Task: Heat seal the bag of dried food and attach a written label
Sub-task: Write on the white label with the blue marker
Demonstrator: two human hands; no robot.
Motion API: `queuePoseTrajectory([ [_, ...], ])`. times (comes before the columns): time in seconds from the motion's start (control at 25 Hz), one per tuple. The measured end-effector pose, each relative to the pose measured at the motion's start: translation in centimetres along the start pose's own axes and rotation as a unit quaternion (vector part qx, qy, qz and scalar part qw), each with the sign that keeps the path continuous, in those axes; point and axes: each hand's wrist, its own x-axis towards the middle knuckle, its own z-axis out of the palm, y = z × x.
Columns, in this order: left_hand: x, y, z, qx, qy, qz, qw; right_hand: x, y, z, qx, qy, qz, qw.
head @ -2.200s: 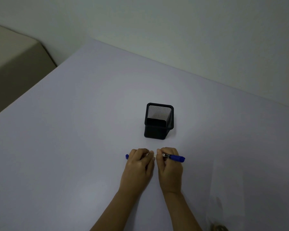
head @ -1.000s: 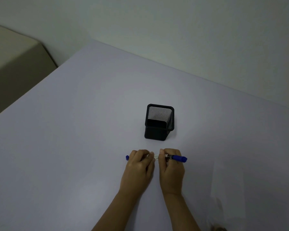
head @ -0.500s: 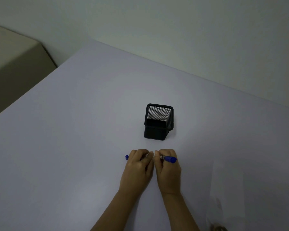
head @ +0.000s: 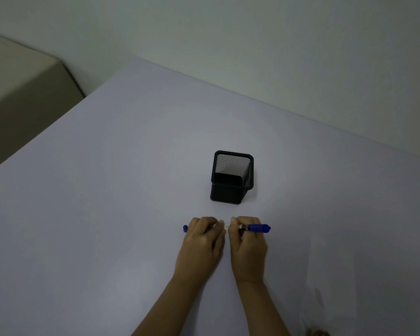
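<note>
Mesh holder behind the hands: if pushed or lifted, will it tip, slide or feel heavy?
The holder looks empty and is open mesh, so probably light. It looks taller than wide on a smooth table, so a high push may tip it, a low one slide it. Flat sides: unlikely to roll.

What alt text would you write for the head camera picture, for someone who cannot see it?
Two hands hold a blue pen level over a pale table, the left hand gripping one end and the right hand the other. A black mesh pen holder stands upright beyond them.
</note>
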Motion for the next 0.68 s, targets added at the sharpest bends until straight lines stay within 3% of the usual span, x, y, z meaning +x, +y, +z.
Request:
queuePoseTrajectory([
  [0.68,-0.06,-0.19,0.19,0.001,-0.007,0.000,1.000,-0.05,0.22,-0.02,0.002,0.002,-0.019,1.000],
])
